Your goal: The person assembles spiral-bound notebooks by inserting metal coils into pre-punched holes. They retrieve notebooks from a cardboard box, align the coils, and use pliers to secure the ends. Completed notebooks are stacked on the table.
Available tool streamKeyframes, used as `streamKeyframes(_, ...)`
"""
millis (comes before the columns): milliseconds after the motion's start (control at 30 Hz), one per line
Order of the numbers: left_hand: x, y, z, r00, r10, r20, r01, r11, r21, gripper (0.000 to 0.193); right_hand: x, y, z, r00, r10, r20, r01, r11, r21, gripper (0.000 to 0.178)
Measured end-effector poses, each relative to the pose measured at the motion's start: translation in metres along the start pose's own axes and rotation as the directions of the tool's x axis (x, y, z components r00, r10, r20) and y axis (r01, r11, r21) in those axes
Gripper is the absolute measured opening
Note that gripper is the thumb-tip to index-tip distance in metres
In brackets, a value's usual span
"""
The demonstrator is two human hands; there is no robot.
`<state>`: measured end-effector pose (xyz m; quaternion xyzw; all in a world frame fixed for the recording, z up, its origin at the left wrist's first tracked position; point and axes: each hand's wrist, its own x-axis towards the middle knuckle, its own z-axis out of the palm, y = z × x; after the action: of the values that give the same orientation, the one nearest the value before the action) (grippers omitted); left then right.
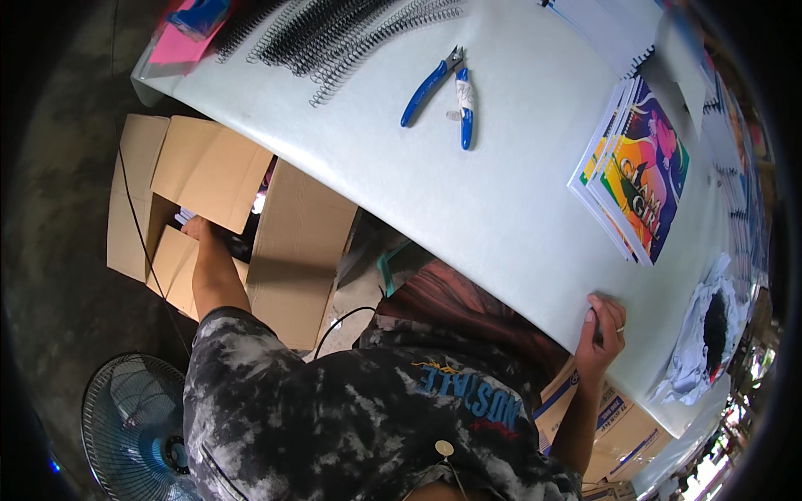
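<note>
1. Fan (134, 426) on the floor, lower left.
2. Left hand (197, 227) reaches down into the open cardboard box (251, 225) beside the table – fingers hidden inside, so grip can't be told; white paper edges show just beside it.
3. Black binding coils (334, 33) lie at the table's (501, 209) far edge, blue cutters (447, 92) near them.
4. Stack of colourful booklets (639, 179) further right.
5. Right hand (601, 334) rests on the table's near edge – fingers curled over it, holding nothing else.
</note>
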<state>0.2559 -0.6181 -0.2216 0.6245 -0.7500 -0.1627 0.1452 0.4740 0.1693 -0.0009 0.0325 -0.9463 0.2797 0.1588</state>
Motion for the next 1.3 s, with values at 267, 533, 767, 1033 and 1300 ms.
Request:
streamKeyframes(267,0.018,0.023,-0.027,0.991,0.03,-0.132,-0.033,0.999,-0.026,0.087,0.002,-0.003,0.001,1.0,-0.01,0.005,0.009,0.999,0.052,0.023)
streamKeyframes(533,-0.062,0.097,-0.147,0.975,0.201,-0.094,-0.212,0.969,-0.127,0.098,-0.003,-0.013,0.008,0.996,0.085,-0.019,-0.081,0.986,0.148,0.023)
streamKeyframes(767,-0.07,0.121,-0.237,0.888,0.434,-0.149,-0.426,0.659,-0.62,0.045,-0.002,-0.016,0.01,0.988,0.148,-0.034,-0.135,0.961,0.242,0.026)
streamKeyframes(1033,-0.165,0.124,-0.288,0.659,0.696,0.286,0.266,0.14,-0.954,0.031,0.026,-0.028,0.036,0.981,0.195,0.025,-0.179,0.834,0.522,0.041)
streamKeyframes(1300,-0.42,0.168,-0.286,0.352,0.853,0.384,0.544,0.147,-0.826,0.05,0.071,-0.106,0.077,0.978,0.003,0.209,-0.209,0.036,0.977,0.097)
